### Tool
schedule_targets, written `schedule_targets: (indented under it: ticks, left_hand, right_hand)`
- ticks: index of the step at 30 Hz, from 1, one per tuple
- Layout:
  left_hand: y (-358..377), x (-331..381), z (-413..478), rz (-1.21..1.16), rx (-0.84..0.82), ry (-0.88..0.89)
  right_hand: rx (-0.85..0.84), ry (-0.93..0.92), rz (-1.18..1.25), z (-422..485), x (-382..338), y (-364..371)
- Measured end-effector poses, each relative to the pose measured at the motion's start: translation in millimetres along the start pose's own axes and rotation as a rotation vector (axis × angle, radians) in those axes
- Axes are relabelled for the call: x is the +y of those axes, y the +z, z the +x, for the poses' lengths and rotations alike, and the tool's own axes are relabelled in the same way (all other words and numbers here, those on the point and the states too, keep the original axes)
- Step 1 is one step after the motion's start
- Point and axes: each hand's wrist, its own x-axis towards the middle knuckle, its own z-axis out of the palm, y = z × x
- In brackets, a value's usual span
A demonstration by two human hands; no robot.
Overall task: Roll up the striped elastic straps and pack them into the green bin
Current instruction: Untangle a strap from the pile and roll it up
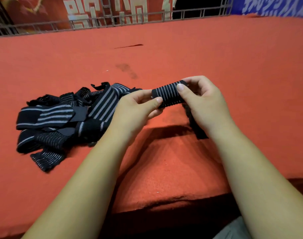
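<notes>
Strap [168, 95], black with thin grey stripes, is wound for the most part into a tight roll and is held a little above the red counter [216, 54], between the two hands. The left hand [135, 111] pinches the left end of the roll, with the thumb [157, 100] on the near side and the other fingers curled behind it. The right hand [204, 104] grips the right end, its thumb [180, 87] pressing on top and its fingers bent around the far side. A loose tail [197, 128] of the same strap hangs down under the right hand; its end seems to reach the counter, but this part is dark and blurred. To the left of the hands a pile [61, 121] of unrolled straps of the same kind lies tangled on the counter, its near edge just beside the left wrist. Farther back the counter has a dark stain [126, 69]. A metal railing [112, 19] runs along the far edge.
</notes>
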Motion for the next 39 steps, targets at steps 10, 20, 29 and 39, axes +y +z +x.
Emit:
schedule_targets:
  ticks: [10,20,29,39]
  left_hand:
    - [84,-23,37,0.129,0.001,0.006]
    - [103,-59,41,0.241,0.067,0.021]
    - [102,-62,42,0.233,0.032,-0.006]
    - [104,-67,44,0.225,0.043,-0.015]
  right_hand:
    - [0.137,0.144,-0.112,19,32,-59]
    - [0.148,0.203,-0.209,26,54,-65]
    - [0.128,0.243,-0.192,22,53,-64]
    - [0.074,0.277,-0.218,20,66,-65]
